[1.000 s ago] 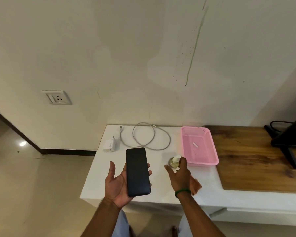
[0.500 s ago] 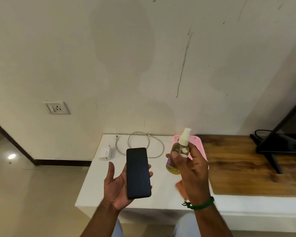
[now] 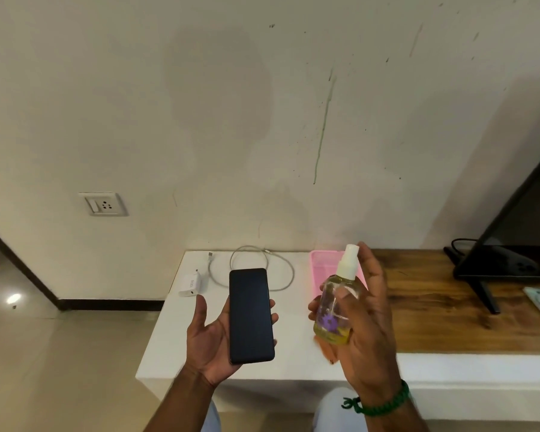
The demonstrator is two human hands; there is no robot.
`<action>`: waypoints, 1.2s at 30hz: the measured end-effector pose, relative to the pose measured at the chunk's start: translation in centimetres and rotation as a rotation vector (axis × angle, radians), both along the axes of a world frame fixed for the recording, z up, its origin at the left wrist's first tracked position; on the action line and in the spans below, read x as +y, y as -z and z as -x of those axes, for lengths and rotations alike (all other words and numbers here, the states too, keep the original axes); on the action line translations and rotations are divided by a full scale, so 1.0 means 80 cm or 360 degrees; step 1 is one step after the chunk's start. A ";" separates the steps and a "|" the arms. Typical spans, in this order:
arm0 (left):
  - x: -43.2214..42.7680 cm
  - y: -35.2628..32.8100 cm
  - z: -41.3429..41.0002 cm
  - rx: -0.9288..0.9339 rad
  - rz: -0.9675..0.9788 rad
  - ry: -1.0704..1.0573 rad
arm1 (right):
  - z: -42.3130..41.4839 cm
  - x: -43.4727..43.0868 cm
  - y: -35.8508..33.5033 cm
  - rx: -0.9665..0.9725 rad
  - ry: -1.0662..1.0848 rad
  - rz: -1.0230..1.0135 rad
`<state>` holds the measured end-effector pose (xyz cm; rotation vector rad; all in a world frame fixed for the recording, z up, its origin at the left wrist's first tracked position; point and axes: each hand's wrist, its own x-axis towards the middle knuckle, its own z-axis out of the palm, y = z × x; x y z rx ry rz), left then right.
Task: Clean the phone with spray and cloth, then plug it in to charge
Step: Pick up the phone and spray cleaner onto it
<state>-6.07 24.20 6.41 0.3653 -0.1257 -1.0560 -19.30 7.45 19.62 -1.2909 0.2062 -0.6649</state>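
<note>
Phone [image 3: 251, 316] lies in left hand [image 3: 209, 347]; right hand [image 3: 368, 332] grips spray bottle [image 3: 334, 310].

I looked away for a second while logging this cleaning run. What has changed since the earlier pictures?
The right hand lifted the spray bottle off the table, from beside the pink basket, and now holds it upright beside the phone. The left hand holds the phone screen-up as before; the charger and cable lie where they were.
</note>
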 end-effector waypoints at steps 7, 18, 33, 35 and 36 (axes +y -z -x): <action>-0.001 -0.005 0.004 -0.0043 0.0012 0.0030 | 0.003 0.005 -0.006 0.0145 0.0102 0.0238; -0.006 -0.012 0.006 -0.0102 0.0091 0.0108 | 0.003 0.001 0.004 0.0185 0.0121 0.0339; -0.015 -0.036 0.005 -0.0244 0.0092 0.0025 | -0.013 0.003 0.033 0.0182 0.0036 0.0395; -0.017 -0.041 0.003 -0.0244 0.0056 -0.0011 | -0.017 0.004 0.040 0.0204 0.0029 0.0382; -0.018 -0.044 0.002 -0.0249 0.0038 -0.0026 | -0.018 0.004 0.045 0.0202 0.0014 0.0386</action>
